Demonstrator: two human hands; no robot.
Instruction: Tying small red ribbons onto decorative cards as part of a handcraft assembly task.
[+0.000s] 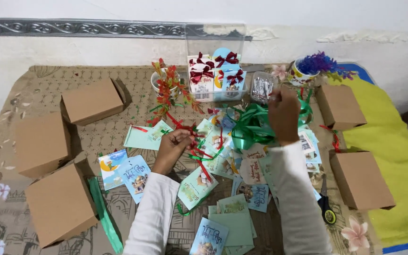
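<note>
While five brown boxes (92, 100) sit shut along the mat's side edges, the left hand (172, 147) pinches red ribbon (199, 151) mid-mat; the right hand (284, 113) grips green ribbon (251, 126); few finished boxes (215, 75) stand at the far edge.

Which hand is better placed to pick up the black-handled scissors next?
Probably the right hand: the scissors lie beside the right sleeve, while the left hand rests on red ribbon across the cards.

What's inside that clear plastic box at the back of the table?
The clear plastic box holds small white and blue gift packets tied with dark red ribbon bows. The front packets hide whatever stands behind or below them.
</note>
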